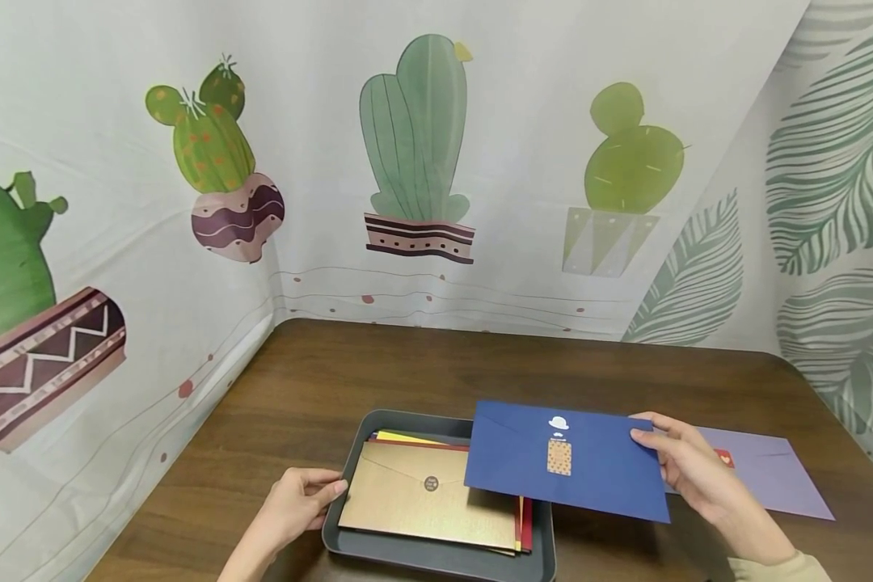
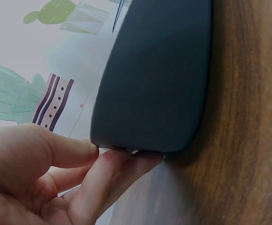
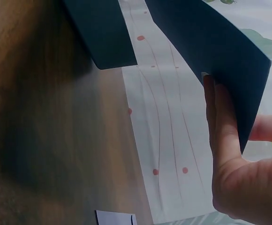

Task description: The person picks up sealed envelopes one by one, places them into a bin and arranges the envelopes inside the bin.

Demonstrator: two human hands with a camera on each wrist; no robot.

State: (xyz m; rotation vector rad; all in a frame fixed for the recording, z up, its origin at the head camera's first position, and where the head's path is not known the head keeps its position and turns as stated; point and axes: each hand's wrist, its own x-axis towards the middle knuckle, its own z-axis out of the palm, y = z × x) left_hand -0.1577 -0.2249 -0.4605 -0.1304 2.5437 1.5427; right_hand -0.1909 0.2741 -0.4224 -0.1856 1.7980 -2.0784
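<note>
A dark grey tray (image 1: 436, 558) stands on the table. In it lies a stack of envelopes with a gold envelope (image 1: 407, 509) on top, bearing a round dark seal; yellow and red edges show beneath. My left hand (image 1: 298, 505) grips the tray's left end, thumb at the rim and fingers against the end wall in the left wrist view. Over the tray's right part, my right hand (image 1: 698, 469) holds a blue envelope (image 1: 516, 453) by its right edge, thumb on the upper face and fingers beneath. The envelope carries a white hat and a patterned sticker.
A lilac envelope (image 1: 778, 477) with a red heart sticker lies on the brown wooden table (image 1: 378, 364) at the right, partly behind the right hand. Cactus-print fabric (image 1: 524, 162) hangs along the table's back and left.
</note>
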